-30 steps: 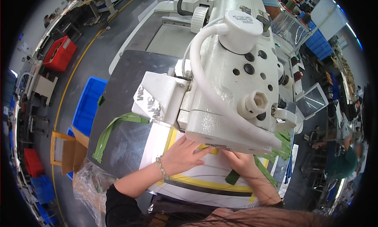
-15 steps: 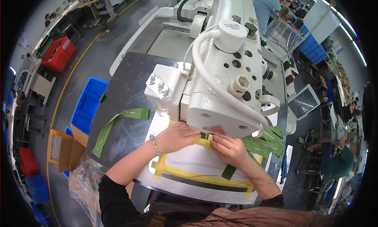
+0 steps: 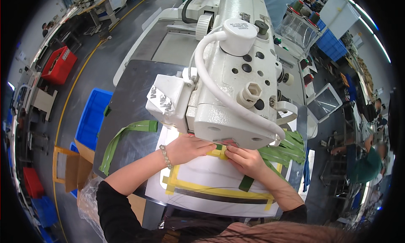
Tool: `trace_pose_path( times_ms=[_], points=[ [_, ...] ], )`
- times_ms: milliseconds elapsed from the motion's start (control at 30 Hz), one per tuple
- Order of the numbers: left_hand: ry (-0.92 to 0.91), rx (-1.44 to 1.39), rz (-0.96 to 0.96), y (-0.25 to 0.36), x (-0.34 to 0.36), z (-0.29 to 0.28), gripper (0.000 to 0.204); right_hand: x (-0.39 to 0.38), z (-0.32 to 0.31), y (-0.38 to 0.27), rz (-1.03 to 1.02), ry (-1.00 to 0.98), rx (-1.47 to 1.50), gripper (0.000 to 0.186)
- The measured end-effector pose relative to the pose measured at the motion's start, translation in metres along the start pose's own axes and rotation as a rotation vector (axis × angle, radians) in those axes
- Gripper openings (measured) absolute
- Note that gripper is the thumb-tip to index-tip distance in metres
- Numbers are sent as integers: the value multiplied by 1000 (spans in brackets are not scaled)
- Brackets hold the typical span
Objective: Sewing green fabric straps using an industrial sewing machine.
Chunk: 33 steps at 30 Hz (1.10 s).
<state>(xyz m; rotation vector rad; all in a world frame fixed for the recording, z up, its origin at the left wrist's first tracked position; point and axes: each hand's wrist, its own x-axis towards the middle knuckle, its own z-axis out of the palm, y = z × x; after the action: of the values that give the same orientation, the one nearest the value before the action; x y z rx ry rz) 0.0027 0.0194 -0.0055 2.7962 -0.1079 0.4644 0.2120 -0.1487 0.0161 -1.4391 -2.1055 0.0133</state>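
Under the white head of a sewing machine, both of my hands meet at a small dark green piece beside yellow tape. My left hand, a beaded bracelet at its wrist, lies palm down with fingers stretched toward the piece. Across from it, my right hand has bent fingers pressed together at the piece's right side. A dark green strap end sticks out below the right hand. Beneath both lies a white sheet edged with yellow tape. The needle area is hidden by the machine head.
Green zipper-like strips are piled right of my right hand; another strip curves across the dark metal table. Blue bin, cardboard box and clear plastic stand left. A tablet-like screen stands right; other people sit beyond.
The view has shifted slightly, so the machine head appears a little further left. Both hands keep nearly the same place at the green piece.
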Motion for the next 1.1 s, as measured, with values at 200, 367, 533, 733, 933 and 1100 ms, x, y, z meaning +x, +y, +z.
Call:
trace_pose_path(
  times_ms=[200, 367, 533, 733, 933, 1100],
  points=[
    [37, 9, 21, -1, 1, 1, 32, -1, 2, -1, 6, 16, 0, 29],
    [42, 29, 29, -1, 0, 5, 31, -3, 2, -2, 18, -10, -12, 27],
    [69, 69, 52, 3, 5, -1, 32, 1, -1, -5, -6, -6, -75, 30],
    [-14, 89, -48, 23, 11, -14, 32, 10, 6, -26, 103, -9, -133, 37],
    [117, 117, -20, 16, 2, 2, 29, 13, 26, -45, 191, 40, -308, 35],
    [207, 119, -111, 17, -1, -2, 43, 7, 36, -41, 169, 59, -430, 32]
  ],
)
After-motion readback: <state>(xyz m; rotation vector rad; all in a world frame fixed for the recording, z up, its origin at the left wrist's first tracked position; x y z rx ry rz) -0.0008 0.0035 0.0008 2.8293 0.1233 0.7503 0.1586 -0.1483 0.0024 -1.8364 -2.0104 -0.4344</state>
